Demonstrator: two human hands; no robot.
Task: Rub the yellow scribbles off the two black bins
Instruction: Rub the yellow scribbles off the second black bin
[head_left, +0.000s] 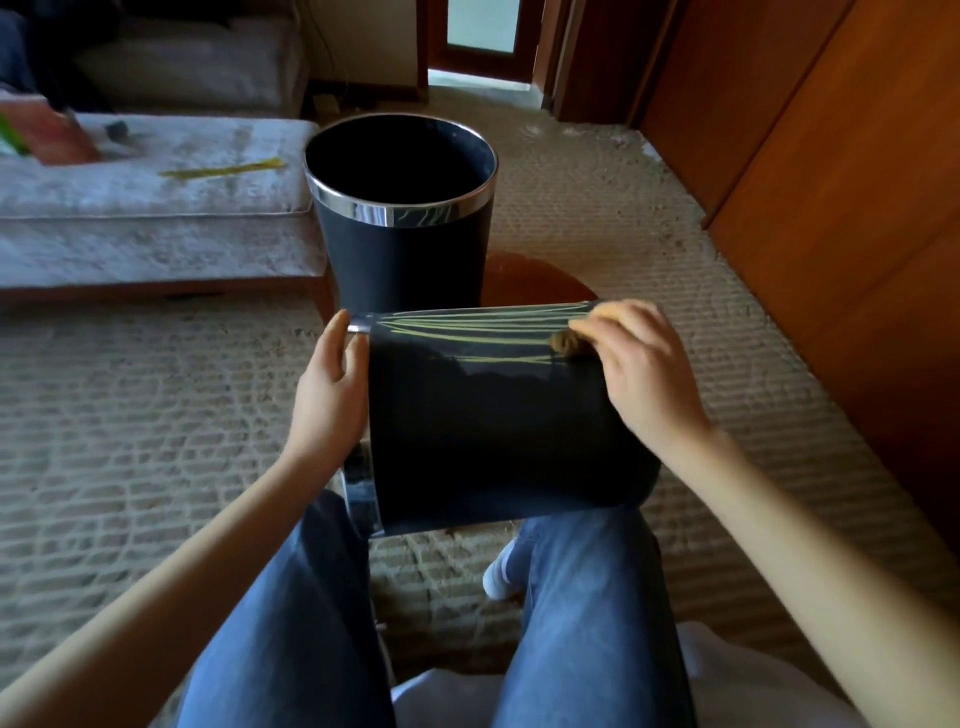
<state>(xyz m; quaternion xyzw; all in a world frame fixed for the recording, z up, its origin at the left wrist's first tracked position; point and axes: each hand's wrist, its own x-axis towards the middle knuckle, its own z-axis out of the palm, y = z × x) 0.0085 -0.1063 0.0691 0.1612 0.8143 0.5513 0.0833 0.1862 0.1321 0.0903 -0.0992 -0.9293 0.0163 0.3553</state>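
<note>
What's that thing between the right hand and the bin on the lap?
A small yellowish-brown pad, maybe a sponge: the right hand pinches it against the lying black bin, over the yellow scribbles. The head view shows it.

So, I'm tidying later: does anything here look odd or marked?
Yes. The bin on the lap lies on its side, streaked with yellow lines where the right hand holds a brownish pad. The upright bin has yellow scribbles on its chrome band.
</note>
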